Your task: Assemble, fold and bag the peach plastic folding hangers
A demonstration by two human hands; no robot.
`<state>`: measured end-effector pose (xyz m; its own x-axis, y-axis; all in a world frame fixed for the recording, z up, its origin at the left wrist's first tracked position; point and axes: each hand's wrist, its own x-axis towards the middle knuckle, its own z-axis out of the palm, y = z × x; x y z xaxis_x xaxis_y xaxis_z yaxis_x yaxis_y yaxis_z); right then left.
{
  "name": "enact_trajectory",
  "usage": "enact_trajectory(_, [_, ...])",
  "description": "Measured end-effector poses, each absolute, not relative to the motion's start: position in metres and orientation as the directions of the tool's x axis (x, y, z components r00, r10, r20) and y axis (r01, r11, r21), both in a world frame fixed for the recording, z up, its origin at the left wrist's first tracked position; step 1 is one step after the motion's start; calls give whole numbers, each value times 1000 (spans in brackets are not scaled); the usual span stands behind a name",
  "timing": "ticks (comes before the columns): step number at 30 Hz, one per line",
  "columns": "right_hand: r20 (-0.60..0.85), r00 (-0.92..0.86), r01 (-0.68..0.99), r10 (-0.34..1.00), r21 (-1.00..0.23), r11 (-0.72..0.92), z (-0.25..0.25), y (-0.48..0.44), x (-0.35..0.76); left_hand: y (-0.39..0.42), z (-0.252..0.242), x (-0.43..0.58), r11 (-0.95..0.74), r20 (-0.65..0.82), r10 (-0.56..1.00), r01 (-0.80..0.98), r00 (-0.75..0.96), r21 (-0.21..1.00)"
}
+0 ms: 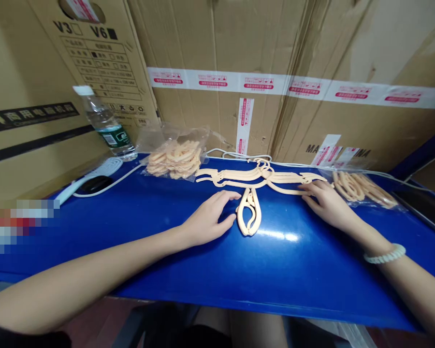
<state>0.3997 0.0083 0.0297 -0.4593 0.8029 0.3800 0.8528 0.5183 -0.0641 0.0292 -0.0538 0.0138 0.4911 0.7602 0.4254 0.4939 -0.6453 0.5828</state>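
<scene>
A folded peach-coloured plastic hanger (258,223) lies on the blue table in front of me, its two arms making a teardrop shape. My left hand (210,216) is just left of it, thumb and fingers apart, with nothing held. Beyond it, several unfolded hangers (239,175) of the same kind lie stacked across the table, their hooks bunched at the middle. My right hand (325,202) is at the right end of this stack, fingers loosely spread, the fingertips at or touching the hanger arms. Part of that end is hidden by the hand.
A clear bag of folded hangers (176,157) lies at the back left, another bag of hangers (362,187) at the right. A water bottle (110,130), a white hairbrush (103,168) and a black mouse (97,183) stand left. Cardboard boxes (217,116) wall the back; a white cable runs along them.
</scene>
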Motion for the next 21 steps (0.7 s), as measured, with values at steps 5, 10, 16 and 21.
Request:
enact_trajectory(5, [372,-446,828,814,-174,533,41,4,394,-54,15,31,-601,463,795,409,392,687])
enact_trajectory(10, [390,-355,847,849,-251,469,53,-4,396,-53,17,32,-495,424,864,299,272,816])
enact_trajectory(16, [538,-206,855,817,-307,418,67,-12,402,-44,14,31,-297,252,941,192,227,935])
enact_trajectory(21, [585,-221,819,780,-323,475,71,-17,396,-38,15,32,-115,111,989,27,101,993])
